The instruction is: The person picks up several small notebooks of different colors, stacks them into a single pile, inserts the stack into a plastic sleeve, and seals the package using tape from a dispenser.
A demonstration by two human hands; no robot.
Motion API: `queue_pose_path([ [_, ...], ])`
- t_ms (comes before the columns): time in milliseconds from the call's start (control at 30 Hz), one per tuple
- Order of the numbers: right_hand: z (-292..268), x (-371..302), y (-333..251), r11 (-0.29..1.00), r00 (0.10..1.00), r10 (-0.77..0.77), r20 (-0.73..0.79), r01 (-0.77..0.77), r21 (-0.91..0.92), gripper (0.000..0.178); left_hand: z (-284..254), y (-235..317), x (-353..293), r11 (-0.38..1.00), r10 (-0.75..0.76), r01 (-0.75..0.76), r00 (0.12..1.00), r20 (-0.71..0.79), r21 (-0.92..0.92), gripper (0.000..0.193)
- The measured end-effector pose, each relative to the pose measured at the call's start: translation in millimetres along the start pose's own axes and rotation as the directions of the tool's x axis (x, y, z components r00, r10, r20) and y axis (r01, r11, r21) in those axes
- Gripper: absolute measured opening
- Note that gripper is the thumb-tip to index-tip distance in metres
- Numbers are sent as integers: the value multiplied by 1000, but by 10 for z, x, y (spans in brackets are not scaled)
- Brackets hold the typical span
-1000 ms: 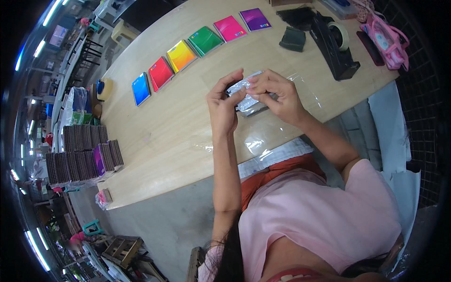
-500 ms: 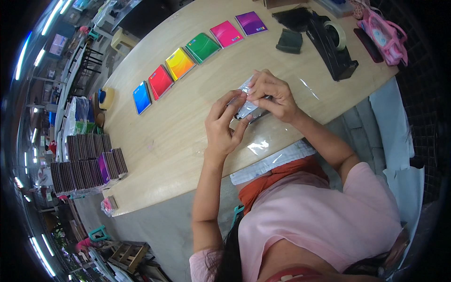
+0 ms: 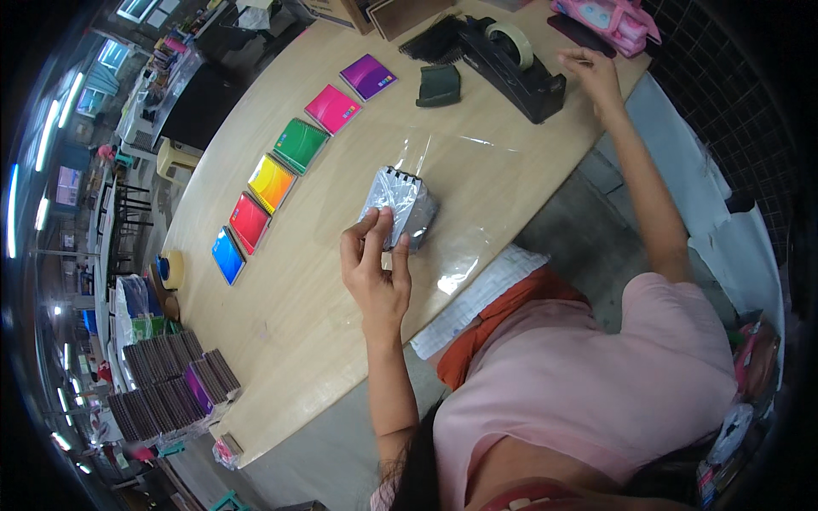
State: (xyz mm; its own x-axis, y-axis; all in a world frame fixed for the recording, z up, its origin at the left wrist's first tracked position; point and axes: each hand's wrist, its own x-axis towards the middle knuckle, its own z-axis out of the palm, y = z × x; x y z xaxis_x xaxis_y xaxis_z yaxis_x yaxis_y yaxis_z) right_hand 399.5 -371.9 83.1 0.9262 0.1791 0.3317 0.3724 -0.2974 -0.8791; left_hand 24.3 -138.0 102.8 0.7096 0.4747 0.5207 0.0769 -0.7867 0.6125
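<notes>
A small stack of spiral-bound notebooks (image 3: 412, 203), wrapped in clear plastic, rests on the table with dark binding coils along its far edge. My left hand (image 3: 373, 266) is closed on this bundle, its fingertips pressing the plastic against the pale top face. Further right, my right hand (image 3: 594, 81) is raised beside the end of the black tape dispenser (image 3: 520, 85). Its fingers stretch out, somewhat apart, and no object shows in them. A roll of clear tape (image 3: 514, 43) sits in the dispenser. Loose clear plastic sheet (image 3: 460, 260) spreads around the bundle.
A slanting row of colored spiral notebooks, among them a green one (image 3: 300, 146), lies beyond my left hand. Stacks of notebooks (image 3: 162, 392) stand at the table's left end. A dark block (image 3: 439, 87), a black brush (image 3: 430, 41) and a pink pouch (image 3: 609, 24) lie at the far side.
My right hand has let go of the wrapped bundle and moved right to the tape dispenser. My left hand stays on the bundle. The view has shifted, placing the table items further left.
</notes>
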Motion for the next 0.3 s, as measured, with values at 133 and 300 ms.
queue_pose_path([
  [133,-2,415,286,830,802,517,300,-555,51,26,4,-15,1,1000,8,-8,1000,-5,4,35],
  [300,199,648,537,865,754,391,528,-496,68,36,-19,-13,-3,1000,1,-1,1000,-9,-14,34],
])
